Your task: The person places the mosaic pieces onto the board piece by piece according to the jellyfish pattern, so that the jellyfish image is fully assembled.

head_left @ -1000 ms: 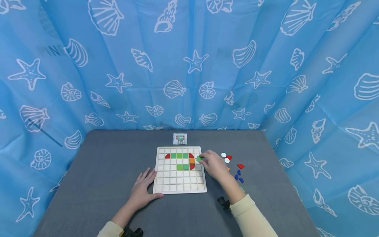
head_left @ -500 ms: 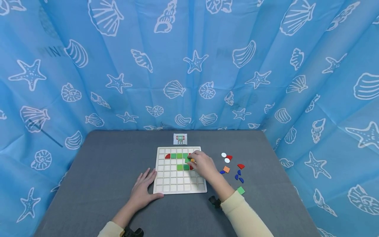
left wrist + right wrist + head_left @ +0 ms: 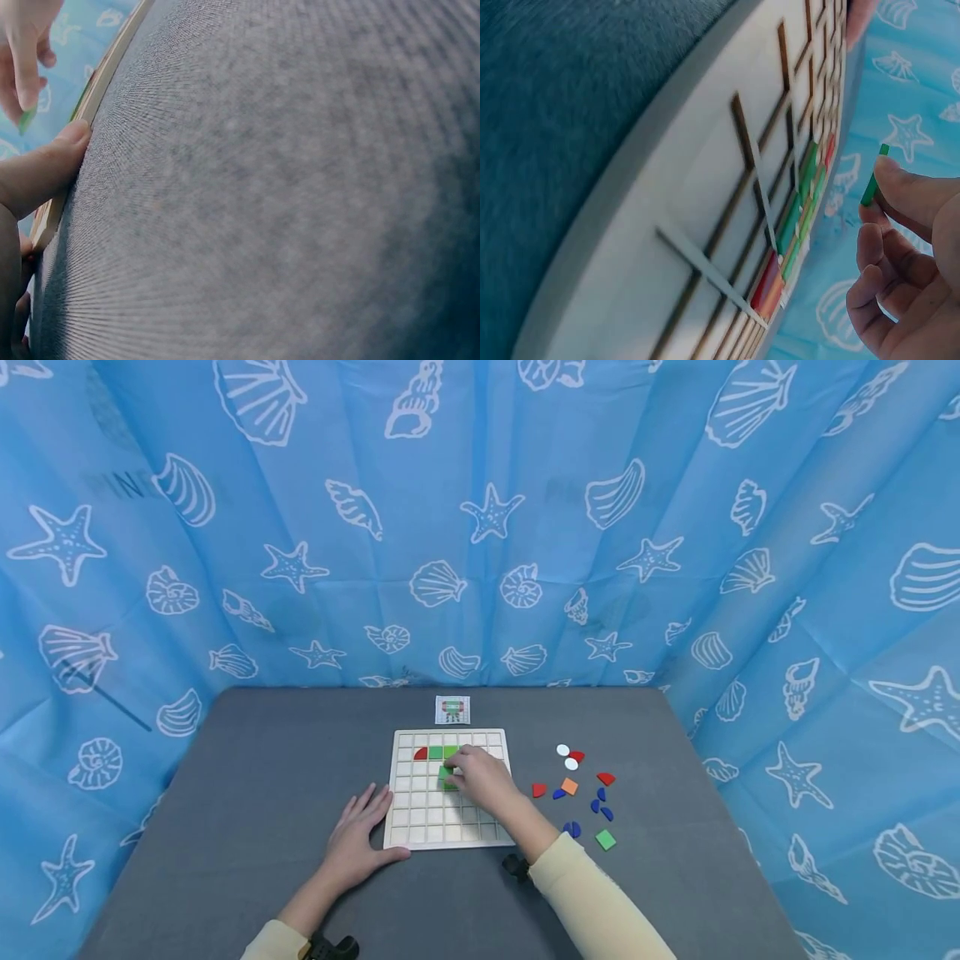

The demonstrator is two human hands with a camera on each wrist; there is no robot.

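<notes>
My right hand [image 3: 486, 783] pinches a thin green square tile [image 3: 874, 176] between thumb and fingertip, held above the wooden grid board [image 3: 420, 835]. Beneath and beside that hand, a red quarter-round tile [image 3: 421, 753] and green tiles [image 3: 436, 752] lie in cells of the board's upper part; the hand hides some of the tiles in the head view. In the right wrist view an orange tile [image 3: 769, 298] shows among the placed ones. My left hand [image 3: 356, 843] lies with spread fingers against the board's left side, its thumb [image 3: 56, 161] touching the board's front edge.
A small printed pattern card [image 3: 452, 710] lies behind the board. To the right are scattered loose pieces: white discs [image 3: 572, 764], red quarter-rounds [image 3: 606, 778], an orange square [image 3: 570, 787], blue half-rounds [image 3: 572, 829] and a green square [image 3: 606, 840]. A blue curtain [image 3: 487, 568] hangs beyond the table.
My right hand has carried the green tile leftward from the board's right edge to over its middle. More loose pieces on the right are uncovered. The left hand stays at the board's edge.
</notes>
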